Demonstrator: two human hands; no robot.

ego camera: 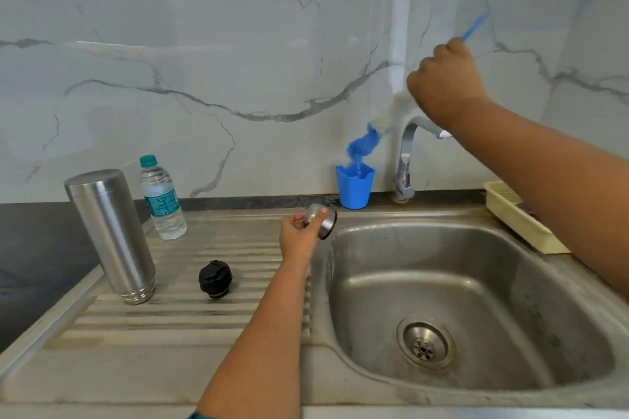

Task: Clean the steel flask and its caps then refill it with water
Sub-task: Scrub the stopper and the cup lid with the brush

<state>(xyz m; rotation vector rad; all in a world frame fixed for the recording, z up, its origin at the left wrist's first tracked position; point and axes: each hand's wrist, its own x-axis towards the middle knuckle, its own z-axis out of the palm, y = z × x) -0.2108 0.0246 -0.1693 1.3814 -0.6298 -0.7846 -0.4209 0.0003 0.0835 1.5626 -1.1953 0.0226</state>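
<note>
The steel flask (110,231) stands upside down, mouth down, on the ribbed drainboard (177,316) at the left. A black inner cap (215,279) lies on the drainboard to its right. My left hand (299,236) holds the steel outer cap (323,219) at the sink's left rim. My right hand (446,85), raised above the tap, grips a bottle brush (381,122) with a blue handle, white bristles and a blue tip. The brush tip hangs blurred just above a blue cup (354,189).
A steel sink (374,269) with a round drain (425,345) fills the right. A chrome tap (405,163) stands behind it. A small plastic water bottle (162,197) stands behind the flask. A cream tray (520,218) sits at the sink's right rim.
</note>
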